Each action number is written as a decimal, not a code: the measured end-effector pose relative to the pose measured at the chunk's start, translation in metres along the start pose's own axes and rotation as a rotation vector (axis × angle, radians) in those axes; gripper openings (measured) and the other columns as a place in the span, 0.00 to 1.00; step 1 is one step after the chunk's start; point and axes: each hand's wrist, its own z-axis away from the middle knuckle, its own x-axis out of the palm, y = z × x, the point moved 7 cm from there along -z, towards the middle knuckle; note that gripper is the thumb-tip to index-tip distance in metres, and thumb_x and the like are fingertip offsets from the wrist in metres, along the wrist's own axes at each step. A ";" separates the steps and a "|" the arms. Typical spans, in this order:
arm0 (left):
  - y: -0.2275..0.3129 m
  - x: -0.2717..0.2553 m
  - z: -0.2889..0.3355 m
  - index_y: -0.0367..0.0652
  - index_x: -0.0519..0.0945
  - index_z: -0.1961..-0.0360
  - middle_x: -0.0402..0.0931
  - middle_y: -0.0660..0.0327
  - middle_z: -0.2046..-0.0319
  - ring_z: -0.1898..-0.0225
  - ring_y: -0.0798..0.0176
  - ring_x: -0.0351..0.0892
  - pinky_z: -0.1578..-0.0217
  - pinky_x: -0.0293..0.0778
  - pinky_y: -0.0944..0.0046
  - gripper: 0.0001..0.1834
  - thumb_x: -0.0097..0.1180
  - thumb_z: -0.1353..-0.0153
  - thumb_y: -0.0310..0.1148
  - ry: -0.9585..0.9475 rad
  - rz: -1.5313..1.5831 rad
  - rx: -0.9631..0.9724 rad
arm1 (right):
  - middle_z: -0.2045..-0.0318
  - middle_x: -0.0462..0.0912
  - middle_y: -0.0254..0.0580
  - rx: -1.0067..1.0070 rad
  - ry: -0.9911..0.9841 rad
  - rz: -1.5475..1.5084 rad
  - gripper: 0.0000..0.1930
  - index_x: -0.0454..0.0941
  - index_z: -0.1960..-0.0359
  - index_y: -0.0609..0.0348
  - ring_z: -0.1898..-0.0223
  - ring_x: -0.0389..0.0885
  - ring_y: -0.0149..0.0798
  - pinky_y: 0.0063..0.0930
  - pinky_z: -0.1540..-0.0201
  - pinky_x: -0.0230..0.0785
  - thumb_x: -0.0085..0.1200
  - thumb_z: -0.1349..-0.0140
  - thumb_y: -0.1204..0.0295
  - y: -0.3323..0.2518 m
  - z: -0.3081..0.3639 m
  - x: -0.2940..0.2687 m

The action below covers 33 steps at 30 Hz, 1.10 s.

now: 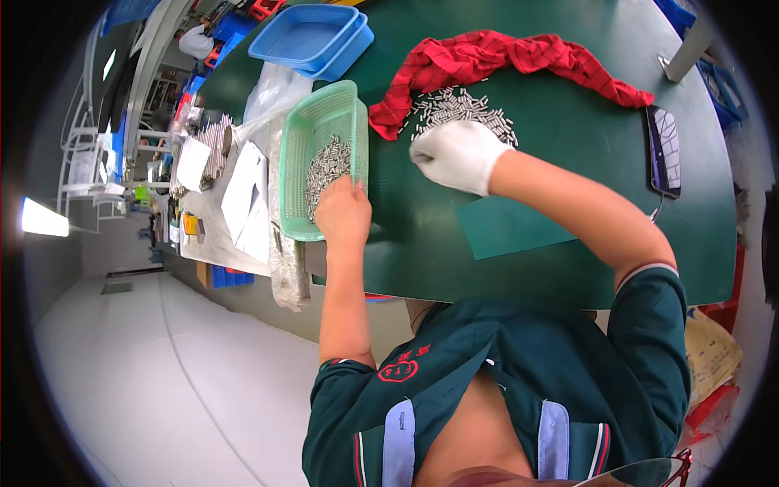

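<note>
My left hand (pixel 344 213), bare, is over the near right part of a pale green plastic basket (pixel 294 154). Its fingers are curled together, and I cannot make out what is in them. Inside the basket lies a heap of small silvery metal pins (pixel 326 166). My right hand (pixel 461 157) wears a white glove and is closed, its fingers bent inward; anything inside is hidden. It hovers at the near edge of a loose pile of similar metal pins (pixel 462 109) on the dark green table (pixel 422 260).
A crumpled red checked cloth (pixel 495 57) curves behind the pile. Two nested blue trays (pixel 312 61) sit at the far left. White papers (pixel 246 195) and plastic wrapping are left of the basket. A phone (pixel 664 150) lies at right, a green sheet (pixel 511 227) nearer.
</note>
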 end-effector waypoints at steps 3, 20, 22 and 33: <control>-0.003 -0.014 -0.010 0.36 0.74 0.73 0.77 0.48 0.71 0.67 0.42 0.76 0.64 0.70 0.47 0.11 0.56 0.41 0.34 -0.018 0.043 -0.043 | 0.69 0.84 0.43 -0.080 -0.162 0.223 0.10 0.83 0.65 0.52 0.64 0.84 0.45 0.39 0.62 0.76 0.50 0.44 0.70 0.007 -0.044 0.032; -0.028 -0.019 -0.017 0.34 0.73 0.72 0.74 0.45 0.75 0.70 0.41 0.74 0.67 0.68 0.49 0.12 0.56 0.41 0.34 -0.094 0.219 -0.333 | 0.67 0.85 0.31 -0.446 -0.346 0.616 0.07 0.86 0.69 0.47 0.65 0.84 0.39 0.35 0.71 0.73 0.60 0.50 0.70 -0.027 -0.124 0.114; -0.029 -0.018 -0.015 0.34 0.72 0.73 0.74 0.45 0.75 0.70 0.41 0.74 0.67 0.68 0.49 0.13 0.56 0.42 0.34 -0.087 0.235 -0.338 | 0.70 0.84 0.29 -0.504 -0.305 0.630 0.06 0.86 0.71 0.47 0.66 0.84 0.38 0.36 0.71 0.72 0.60 0.51 0.69 -0.031 -0.117 0.111; -0.001 0.003 0.001 0.37 0.75 0.69 0.77 0.51 0.70 0.67 0.44 0.77 0.66 0.72 0.48 0.08 0.58 0.44 0.32 0.001 0.107 -0.117 | 0.74 0.83 0.38 -0.506 -0.526 0.710 0.06 0.84 0.75 0.57 0.73 0.83 0.42 0.36 0.76 0.71 0.59 0.56 0.72 -0.017 -0.065 0.083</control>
